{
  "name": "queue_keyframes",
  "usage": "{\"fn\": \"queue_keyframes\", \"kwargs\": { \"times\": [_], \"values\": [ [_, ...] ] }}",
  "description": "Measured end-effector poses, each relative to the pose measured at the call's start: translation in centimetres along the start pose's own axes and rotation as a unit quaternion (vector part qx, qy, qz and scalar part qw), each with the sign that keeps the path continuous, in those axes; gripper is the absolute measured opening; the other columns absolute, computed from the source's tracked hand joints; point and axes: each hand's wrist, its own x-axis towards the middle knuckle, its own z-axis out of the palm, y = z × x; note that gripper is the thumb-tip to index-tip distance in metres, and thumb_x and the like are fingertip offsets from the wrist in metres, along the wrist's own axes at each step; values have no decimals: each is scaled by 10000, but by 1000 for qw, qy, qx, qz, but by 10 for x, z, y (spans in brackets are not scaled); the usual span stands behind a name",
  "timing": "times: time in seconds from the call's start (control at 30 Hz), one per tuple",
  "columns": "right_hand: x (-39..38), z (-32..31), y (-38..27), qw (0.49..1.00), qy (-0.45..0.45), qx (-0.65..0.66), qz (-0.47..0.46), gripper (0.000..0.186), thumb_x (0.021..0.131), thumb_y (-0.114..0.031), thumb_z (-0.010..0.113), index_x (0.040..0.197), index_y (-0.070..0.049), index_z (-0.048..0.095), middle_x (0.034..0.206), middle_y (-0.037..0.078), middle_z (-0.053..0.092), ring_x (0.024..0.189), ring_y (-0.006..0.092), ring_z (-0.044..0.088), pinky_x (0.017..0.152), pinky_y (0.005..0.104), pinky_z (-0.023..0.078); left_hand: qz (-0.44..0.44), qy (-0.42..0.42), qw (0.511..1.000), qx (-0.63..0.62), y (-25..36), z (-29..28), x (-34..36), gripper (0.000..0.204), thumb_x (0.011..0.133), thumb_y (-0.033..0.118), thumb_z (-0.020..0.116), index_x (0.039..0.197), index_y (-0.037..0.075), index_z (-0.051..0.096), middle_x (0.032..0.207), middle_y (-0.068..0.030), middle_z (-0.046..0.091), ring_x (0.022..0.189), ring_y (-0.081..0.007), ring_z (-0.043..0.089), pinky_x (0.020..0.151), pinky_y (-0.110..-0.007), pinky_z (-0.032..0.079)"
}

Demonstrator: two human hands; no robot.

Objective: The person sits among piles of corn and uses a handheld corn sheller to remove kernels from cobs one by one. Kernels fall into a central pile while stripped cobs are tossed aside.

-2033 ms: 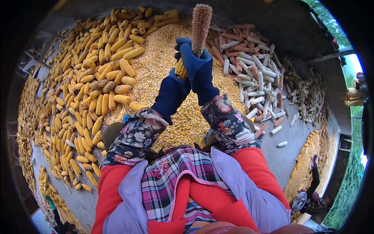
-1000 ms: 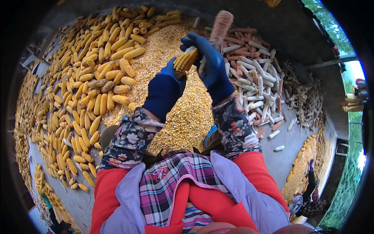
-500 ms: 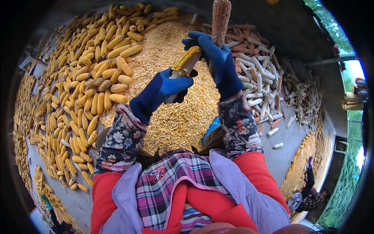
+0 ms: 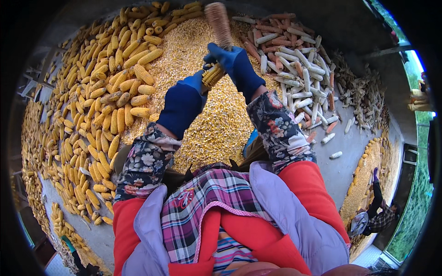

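Observation:
A blue glove with a dark cuff covers my left hand (image 4: 192, 85), whose fingers are wrapped round a partly shelled ear of corn (image 4: 213, 76). Yellow kernels show on the side of the ear facing up. My right hand (image 4: 230, 60), gloved alike, grips a bare reddish corncob (image 4: 218, 23) that sticks up past the fist and is blurred by motion. The two gloves meet at the ear, and the cob's lower end is hidden in the right one. Under both hands spreads a heap of loose kernels (image 4: 207, 133).
Whole yellow ears (image 4: 96, 106) are piled on the left. To the right lie bare white and reddish cobs (image 4: 294, 60), with dry husks (image 4: 361, 87) beyond them on the grey floor (image 4: 340, 177). Another person (image 4: 380, 214) works beside more corn at the lower right.
Both hands have come together, the right moving left and down onto the ear. The bare cob has swung left, and the ear is now lower and partly covered by the gloves.

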Motion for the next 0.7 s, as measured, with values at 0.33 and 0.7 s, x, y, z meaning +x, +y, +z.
{"fn": "queue_keyframes", "kwargs": {
  "times": [0.33,0.7],
  "values": [
    [-10,-20,-27,982,3,50,-180,394,1001,-353,663,1196,-18,734,1087,94,765,1008,165,720,888,298,550,-89,-85,876,-467,0,-18,3,407,944,257,746,1260,39,612,907,6,633,734,-65,579,639,-245,481],
    [-8,-18,-40,990,67,-2,-126,341,983,-378,677,1032,-53,766,886,68,754,784,128,718,717,264,564,-33,36,986,-160,-2,-17,4,426,923,335,749,1224,58,630,937,-191,735,854,-332,743,739,-398,570]
  ]
}}
